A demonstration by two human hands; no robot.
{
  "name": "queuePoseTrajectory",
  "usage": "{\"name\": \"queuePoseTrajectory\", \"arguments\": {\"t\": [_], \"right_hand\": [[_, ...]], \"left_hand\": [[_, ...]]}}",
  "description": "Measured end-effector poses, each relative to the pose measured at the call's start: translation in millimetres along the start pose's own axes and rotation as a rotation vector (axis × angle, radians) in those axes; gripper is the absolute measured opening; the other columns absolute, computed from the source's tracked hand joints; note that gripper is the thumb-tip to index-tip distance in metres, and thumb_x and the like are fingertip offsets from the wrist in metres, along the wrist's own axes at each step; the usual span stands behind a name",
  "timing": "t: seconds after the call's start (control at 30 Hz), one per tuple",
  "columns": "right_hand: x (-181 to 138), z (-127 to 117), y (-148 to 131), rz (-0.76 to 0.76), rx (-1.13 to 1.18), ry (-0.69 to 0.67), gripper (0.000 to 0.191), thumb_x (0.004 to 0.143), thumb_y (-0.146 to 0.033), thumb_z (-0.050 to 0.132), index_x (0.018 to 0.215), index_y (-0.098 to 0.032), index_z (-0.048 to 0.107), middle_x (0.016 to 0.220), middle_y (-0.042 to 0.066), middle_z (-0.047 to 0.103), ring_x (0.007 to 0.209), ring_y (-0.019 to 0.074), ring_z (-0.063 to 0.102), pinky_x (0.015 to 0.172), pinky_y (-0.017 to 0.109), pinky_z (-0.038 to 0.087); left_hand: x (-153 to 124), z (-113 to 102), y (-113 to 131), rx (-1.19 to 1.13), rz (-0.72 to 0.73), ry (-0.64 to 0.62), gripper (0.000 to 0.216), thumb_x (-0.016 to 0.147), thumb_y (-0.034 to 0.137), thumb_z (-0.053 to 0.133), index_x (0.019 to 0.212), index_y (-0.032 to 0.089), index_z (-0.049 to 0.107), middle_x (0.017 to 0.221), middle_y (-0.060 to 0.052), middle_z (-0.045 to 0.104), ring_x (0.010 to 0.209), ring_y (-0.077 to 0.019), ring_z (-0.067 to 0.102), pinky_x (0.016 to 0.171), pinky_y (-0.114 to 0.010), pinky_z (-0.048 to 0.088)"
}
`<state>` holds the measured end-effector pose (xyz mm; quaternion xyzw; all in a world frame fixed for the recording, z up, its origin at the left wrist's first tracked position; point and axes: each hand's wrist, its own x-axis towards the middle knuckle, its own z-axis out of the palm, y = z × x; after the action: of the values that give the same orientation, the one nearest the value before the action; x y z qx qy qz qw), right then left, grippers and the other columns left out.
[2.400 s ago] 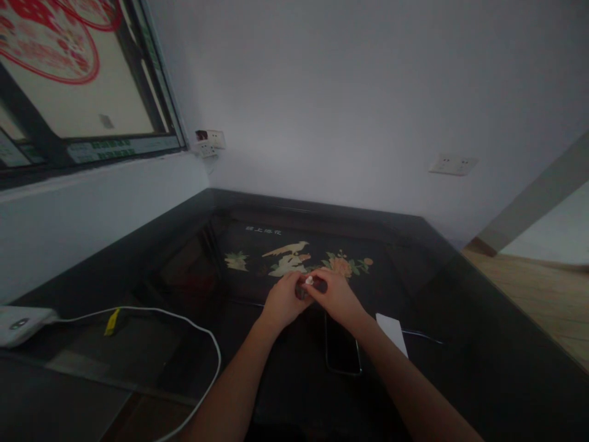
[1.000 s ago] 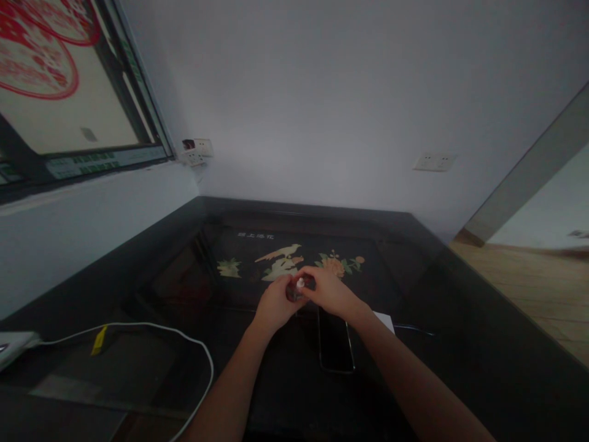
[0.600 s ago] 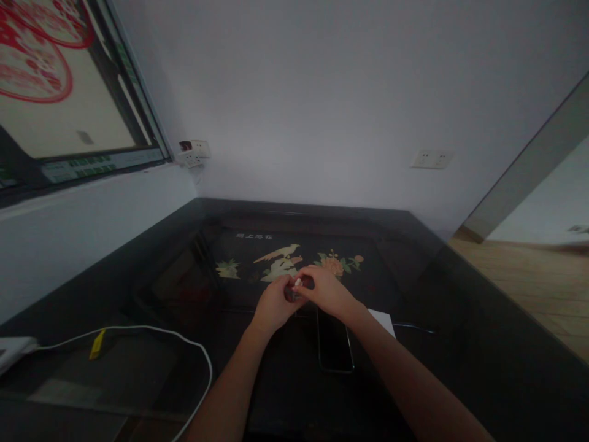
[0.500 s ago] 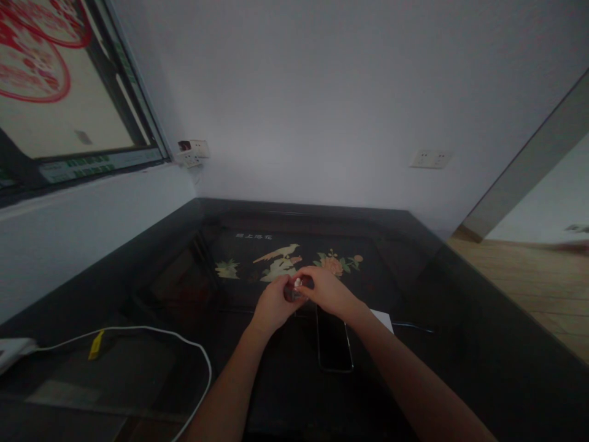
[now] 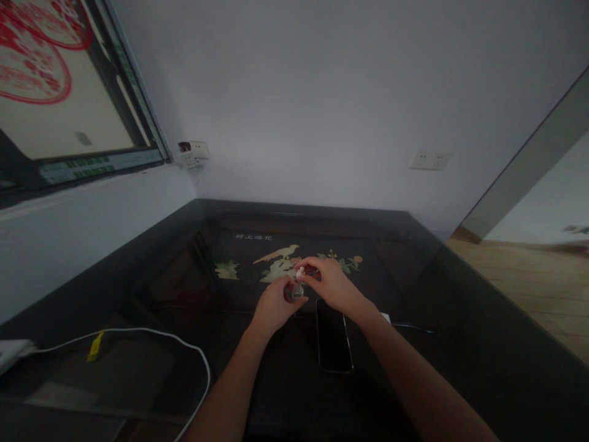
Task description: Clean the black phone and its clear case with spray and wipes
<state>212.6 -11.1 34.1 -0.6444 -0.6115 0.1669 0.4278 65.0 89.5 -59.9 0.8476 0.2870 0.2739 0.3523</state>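
My left hand (image 5: pixel 272 306) is closed around a small dark round bottle (image 5: pixel 293 292), held just above the dark glass-topped table (image 5: pixel 414 368). My right hand (image 5: pixel 332 283) pinches a small white cap (image 5: pixel 300 271) between thumb and fingers, a little above the bottle's mouth. Both hands hover over the table's bird-and-flower inlay (image 5: pixel 280 261). The dim light hides what the bottle holds.
A black phone (image 5: pixel 334 336) lies face up just below my right wrist, with a white card (image 5: pixel 385 317) partly hidden behind the forearm. A white cable (image 5: pixel 175 328) with a yellow tag loops across the left. Wall sockets (image 5: pixel 429 160) sit behind; wood floor lies right.
My right hand has lifted the white cap up and off the bottle. The left hand keeps the bottle in place. The view shifted slightly right earlier.
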Motion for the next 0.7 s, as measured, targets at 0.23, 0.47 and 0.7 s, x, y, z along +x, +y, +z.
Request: {"name": "queuePoseTrajectory", "arguments": {"t": [0.23,0.47,0.7], "right_hand": [[-8.2,-21.5,-4.8,0.021,0.116,0.108,0.019,0.092,-0.027,0.067,0.110,-0.025,0.072,0.106,0.004,0.075,0.096,0.0193,0.070,0.086,0.034,0.056],[-41.4,-55.7,14.2,0.111,0.323,0.333,0.026,0.082,-0.039,0.078,0.103,-0.023,0.074,0.096,0.005,0.075,0.088,0.0194,0.070,0.081,0.034,0.057],[-80.5,-68.6,69.4,0.304,0.632,0.584,0.036,0.077,-0.047,0.083,0.104,-0.024,0.078,0.102,0.006,0.073,0.081,0.0159,0.065,0.066,0.027,0.053]], "left_hand": [[-0.9,0.0,0.8,0.012,-0.017,0.000,0.028,0.076,0.036,0.079,0.090,0.022,0.059,0.080,0.002,0.062,0.064,-0.0138,0.057,0.060,-0.026,0.040],[-4.3,1.4,4.7,0.079,0.013,0.003,0.026,0.080,0.036,0.076,0.095,0.023,0.059,0.092,-0.001,0.062,0.067,-0.0140,0.057,0.065,-0.028,0.044],[-9.5,-15.0,23.2,-0.020,-0.044,0.184,0.063,0.079,0.056,0.075,0.126,0.023,0.050,0.101,-0.002,0.057,0.070,-0.0151,0.057,0.063,-0.029,0.047]]}}
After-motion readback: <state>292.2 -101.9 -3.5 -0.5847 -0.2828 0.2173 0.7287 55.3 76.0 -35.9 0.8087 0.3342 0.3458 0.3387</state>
